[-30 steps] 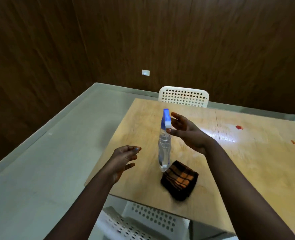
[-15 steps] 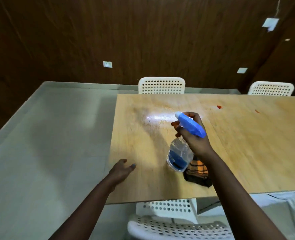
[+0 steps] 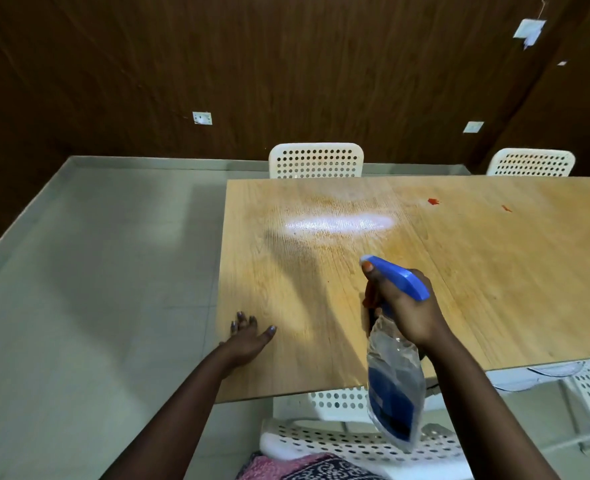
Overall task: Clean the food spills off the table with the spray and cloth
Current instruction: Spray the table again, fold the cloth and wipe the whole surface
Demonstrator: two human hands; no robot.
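I see the long light wooden table, then my right hand gripping the clear spray bottle with blue trigger head above its near edge; red food spills lie far beyond that grip, left hand flat beside it

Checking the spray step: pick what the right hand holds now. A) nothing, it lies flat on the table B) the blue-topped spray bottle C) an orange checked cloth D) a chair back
B: the right hand is curled round the neck of the spray bottle, lifted over the table.
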